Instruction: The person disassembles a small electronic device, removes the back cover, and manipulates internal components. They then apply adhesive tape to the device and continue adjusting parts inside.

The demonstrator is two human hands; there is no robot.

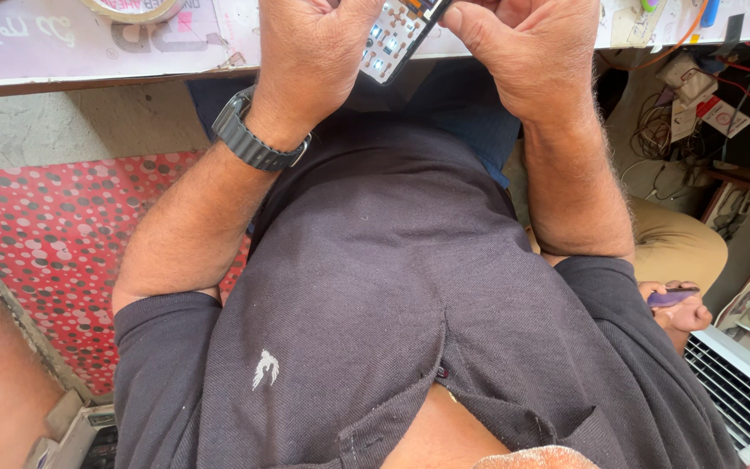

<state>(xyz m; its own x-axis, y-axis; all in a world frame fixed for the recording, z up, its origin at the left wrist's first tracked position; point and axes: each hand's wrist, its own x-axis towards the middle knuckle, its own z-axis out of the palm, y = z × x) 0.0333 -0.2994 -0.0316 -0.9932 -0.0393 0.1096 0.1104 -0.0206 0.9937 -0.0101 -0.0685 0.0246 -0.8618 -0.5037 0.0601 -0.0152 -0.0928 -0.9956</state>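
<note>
Dark grey knit fills the near part of the view: the person's shirt [375, 304], seen from above, with both bare forearms running away from the camera toward the bench [88, 52] at the far edge. Near left lies a red floor covering with grey dots [54, 234]; near right, a white slatted piece of equipment [740, 382] and a foot in a purple sandal [674, 304].

Farther out, a dark wristwatch [253, 139] sits on the arm at the left of the picture. Beyond it the left hand [310, 52] is curled closed around the near side of a small keypad board [397, 35], a white panel with rows of pale blue contacts. The right hand [523, 48] grips the same board from the right, its thumb pressed along the dark edge. The board is held in the air between the two hands, just above the bench edge and over the lap.

On the far bench a roll of tape [132, 9] rests at the left; tangled wires [696, 95] hang at the far right.

With both thumbs levering on a thin panel, too much force could likely flex or crack it, and a slip could drop it into the lap or onto the floor
</note>
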